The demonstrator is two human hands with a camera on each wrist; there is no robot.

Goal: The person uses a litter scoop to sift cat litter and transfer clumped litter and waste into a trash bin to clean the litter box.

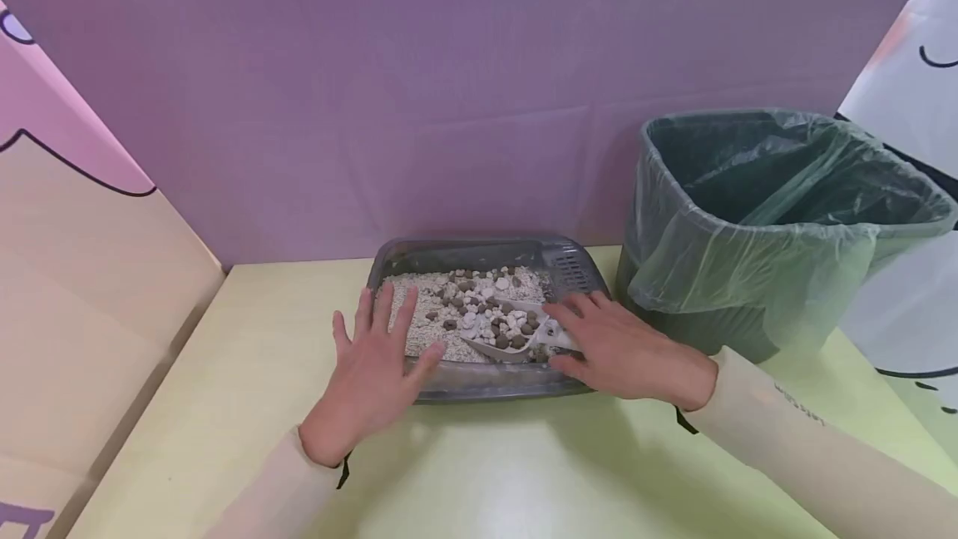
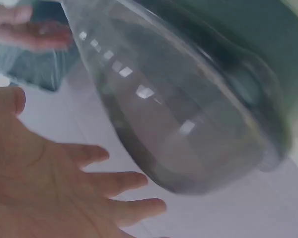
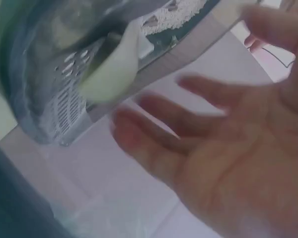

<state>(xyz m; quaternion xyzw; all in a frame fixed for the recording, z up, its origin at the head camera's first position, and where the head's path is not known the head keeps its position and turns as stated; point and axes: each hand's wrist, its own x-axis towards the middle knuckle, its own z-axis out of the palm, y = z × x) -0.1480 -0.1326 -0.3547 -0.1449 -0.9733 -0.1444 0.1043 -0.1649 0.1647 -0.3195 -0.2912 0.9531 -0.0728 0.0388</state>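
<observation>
A grey litter box (image 1: 494, 385) holds pale granular litter (image 1: 410, 285) with white and brown clumps. Inside it lies a white litter scoop (image 1: 494, 350), several clumps in its bowl, its handle (image 3: 111, 74) pointing right. My left hand (image 1: 374, 364) hovers over the box's front left corner, fingers straight and spread, holding nothing. Over the scoop's handle is my right hand (image 1: 621, 348); its fingers are loosely bent, and in the right wrist view a gap shows between them and the handle. The left wrist view shows the left palm (image 2: 44, 183) beside the box wall.
A tall bin (image 1: 688, 327) lined with a clear bag (image 1: 756, 264) stands to the right of the box. Behind runs a purple backdrop (image 1: 479, 106). The box rests on a pale yellow-green table (image 1: 501, 472). A slatted grate (image 1: 570, 269) fills the box's back right corner.
</observation>
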